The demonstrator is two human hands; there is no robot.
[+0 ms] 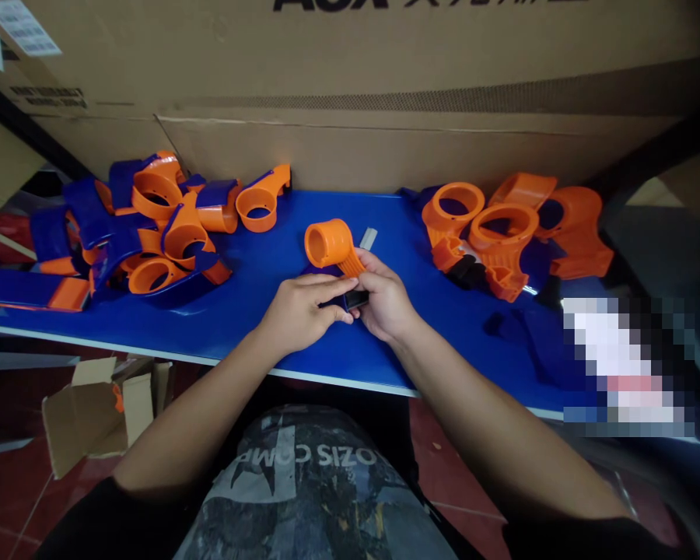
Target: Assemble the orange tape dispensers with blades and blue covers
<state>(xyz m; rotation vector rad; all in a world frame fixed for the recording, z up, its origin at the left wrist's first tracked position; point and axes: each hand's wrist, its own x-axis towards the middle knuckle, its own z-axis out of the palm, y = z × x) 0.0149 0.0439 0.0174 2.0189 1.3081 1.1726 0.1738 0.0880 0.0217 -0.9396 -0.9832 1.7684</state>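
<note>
From my end of the head feed, I've got both hands on one orange dispenser (330, 244) (at least, it looks like a tape dispenser), held just above the middle of the blue table (320, 358), toward the near edge. The right hand (390, 302) is clamped on the handle from the right, thumb on top, and the left hand (300, 311) comes in from the left with its forefinger and thumb pinched on the dark piece (357, 298) at the near end. The inner fingertips are hidden, so I can't tell exactly how they sit. My read is that the work is all at that dark piece, so I'd let the right hand do the steadying, stop the ring end from rolling, and have the left finger and thumb push evenly from both faces. Don't squeeze harder on one side, or I reckon it'll twist. I'd also mind the pale strip (369, 238) on the table just beyond the right hand (no idea what it's for), and stay well off the left pile (120, 239) and right pile (495, 260), since a bumped elbow could topple either.
</note>
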